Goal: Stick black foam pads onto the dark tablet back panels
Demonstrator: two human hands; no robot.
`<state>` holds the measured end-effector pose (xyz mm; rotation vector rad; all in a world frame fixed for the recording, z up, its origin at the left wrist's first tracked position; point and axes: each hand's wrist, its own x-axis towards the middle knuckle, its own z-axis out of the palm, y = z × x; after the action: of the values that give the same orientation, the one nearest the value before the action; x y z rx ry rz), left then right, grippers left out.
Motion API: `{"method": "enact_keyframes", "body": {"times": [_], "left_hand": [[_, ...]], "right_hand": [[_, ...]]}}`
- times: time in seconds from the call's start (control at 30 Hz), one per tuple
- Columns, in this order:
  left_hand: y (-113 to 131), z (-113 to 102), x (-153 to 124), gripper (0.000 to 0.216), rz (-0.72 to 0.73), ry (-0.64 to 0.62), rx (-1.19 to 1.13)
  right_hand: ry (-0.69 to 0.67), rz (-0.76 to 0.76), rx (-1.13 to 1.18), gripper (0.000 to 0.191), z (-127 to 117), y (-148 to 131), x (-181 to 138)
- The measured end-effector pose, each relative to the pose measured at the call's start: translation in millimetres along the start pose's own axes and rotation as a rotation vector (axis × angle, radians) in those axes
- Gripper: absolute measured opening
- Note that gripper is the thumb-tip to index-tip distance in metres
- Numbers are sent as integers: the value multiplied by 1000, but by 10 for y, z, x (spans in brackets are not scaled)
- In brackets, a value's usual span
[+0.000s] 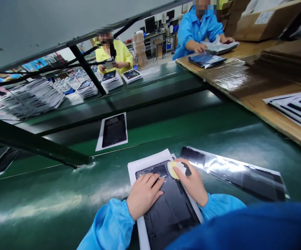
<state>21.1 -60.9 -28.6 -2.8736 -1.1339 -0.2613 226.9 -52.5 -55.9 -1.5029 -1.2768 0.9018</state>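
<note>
A black tablet back panel [171,208] lies on a white sheet [142,163] on the green table in front of me. My left hand [143,194] rests flat on the panel's left side, fingers spread. My right hand [192,184] presses a small pale yellow cloth pad [175,168] against the panel's upper right corner. Both sleeves are light blue.
A long shiny plastic strip [239,173] lies to the right. Another black panel on white paper [114,131] sits on the belt ahead. Two other people work at the far side beside stacks of panels [30,99]. A wooden bench [257,100] stands at right.
</note>
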Motion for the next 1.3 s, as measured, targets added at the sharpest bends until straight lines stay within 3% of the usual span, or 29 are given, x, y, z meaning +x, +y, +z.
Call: {"method": "enact_keyframes", "body": {"times": [0.2,0.33,0.47,0.73,0.87,0.97,1.1,1.3], "left_hand": [[31,86,295,26,42,135,40],[-143,150,427,22,-2,238,27],[-330,213,529,23,-138,223,48],[-453,276,595,27,-129,355,-59],[-472,305,612,29,-152,282,-110],[-461,271,617,31,-157,300,-49],[-429,134,586,26,-152,339,-32],[-359,-69,506,28,-219,295,-1]], "right_hand": [[43,2,93,26,36,5,-2],[77,-24,134,23,39,-36,13],[105,-44,161,16,26,-61,40],[148,-58,217,19,29,-26,39],[103,-21,254,24,14,6,27],[54,-7,294,22,-27,0,34],[-52,-44,361,40,-83,-77,22],[-230,-40,374,14,34,-115,-160]]}}
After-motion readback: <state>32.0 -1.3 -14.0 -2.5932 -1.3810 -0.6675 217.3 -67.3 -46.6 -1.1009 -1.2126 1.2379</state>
